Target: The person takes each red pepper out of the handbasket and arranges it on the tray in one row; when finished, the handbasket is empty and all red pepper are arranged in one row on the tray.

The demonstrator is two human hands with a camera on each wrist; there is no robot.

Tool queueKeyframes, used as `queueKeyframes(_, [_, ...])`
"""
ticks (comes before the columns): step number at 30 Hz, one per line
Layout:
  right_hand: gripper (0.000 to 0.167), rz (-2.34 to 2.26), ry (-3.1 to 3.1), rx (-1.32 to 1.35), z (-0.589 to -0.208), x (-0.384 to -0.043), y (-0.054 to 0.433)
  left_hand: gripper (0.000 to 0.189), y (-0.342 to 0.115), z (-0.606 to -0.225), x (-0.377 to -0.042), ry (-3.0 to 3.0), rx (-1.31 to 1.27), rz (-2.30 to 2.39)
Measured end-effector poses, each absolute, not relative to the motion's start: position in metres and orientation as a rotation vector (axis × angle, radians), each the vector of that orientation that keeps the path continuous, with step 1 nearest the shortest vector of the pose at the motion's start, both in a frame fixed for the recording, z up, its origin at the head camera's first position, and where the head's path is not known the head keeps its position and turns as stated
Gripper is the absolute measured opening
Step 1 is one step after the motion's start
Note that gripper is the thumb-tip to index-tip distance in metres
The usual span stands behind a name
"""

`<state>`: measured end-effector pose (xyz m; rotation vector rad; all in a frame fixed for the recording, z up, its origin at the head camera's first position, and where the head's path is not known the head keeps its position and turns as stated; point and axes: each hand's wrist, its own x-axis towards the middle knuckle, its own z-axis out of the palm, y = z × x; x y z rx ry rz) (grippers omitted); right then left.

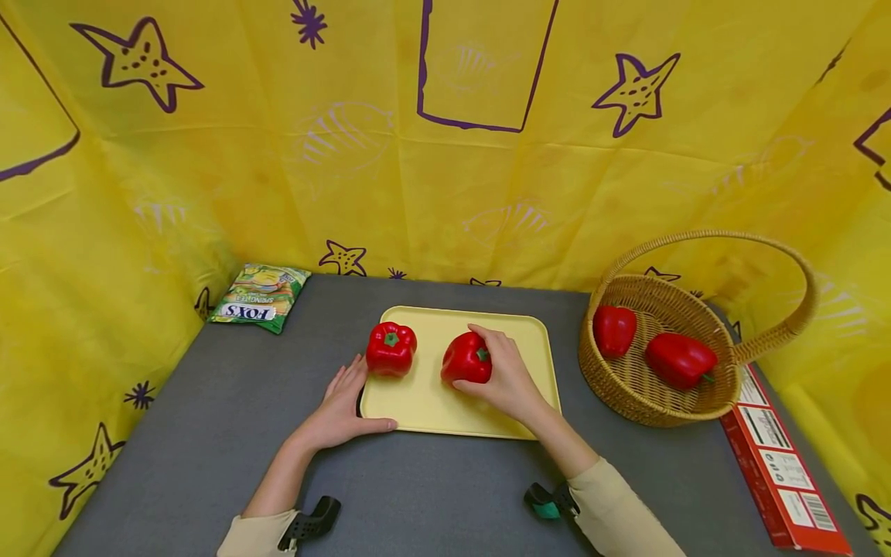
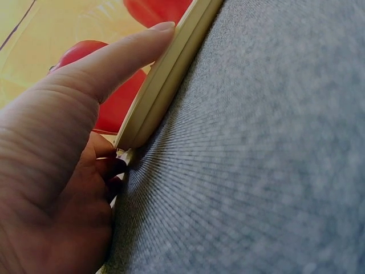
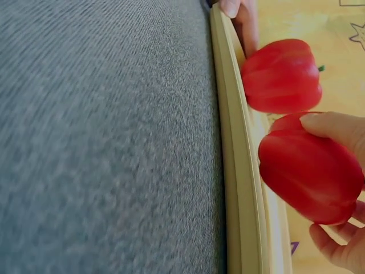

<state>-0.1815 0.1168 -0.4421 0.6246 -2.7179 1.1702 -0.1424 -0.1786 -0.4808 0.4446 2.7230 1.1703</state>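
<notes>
In the head view, a cream tray (image 1: 445, 422) lies on the grey table, with a red bell pepper (image 1: 390, 357) standing stem up at its left end. My right hand (image 1: 506, 379) grips a second red bell pepper (image 1: 465, 360) over the middle of the tray. That pepper is tilted, its green stem toward the palm; whether its underside touches the tray I cannot tell. At the tray's near left corner rests my left hand (image 1: 341, 410), its thumb straight along the near rim and its fingers extended beside the left edge. The left wrist view shows the thumb (image 2: 128, 54) against the rim.
A wicker basket (image 1: 619, 398) with a tall handle stands at the right, holding two red peppers (image 1: 678, 360). Beside it lies a long red box (image 1: 783, 464). A green FOX'S packet (image 1: 261, 294) is at the back left. Yellow patterned cloth (image 1: 445, 193) hangs behind the table.
</notes>
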Motion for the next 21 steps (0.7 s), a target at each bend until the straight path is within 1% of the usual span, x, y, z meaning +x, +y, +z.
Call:
queueKeyframes(8, [0.091,1.122,-2.747,0.652,-0.440,-0.183,0.106,0.117,-0.179,-0.481,-0.142,2.723,0.444,1.178])
queueKeyframes(14, [0.088,1.074,-2.792,0.636,-0.436,-0.183,0.099,0.117,-0.179,-0.481,-0.142,2.724,0.447,1.181])
queueKeyframes(21, [0.086,1.013,-2.775,0.703,-0.436,-0.185,0.094,0.117,-0.180,-0.482,-0.142,2.722,0.452,1.180])
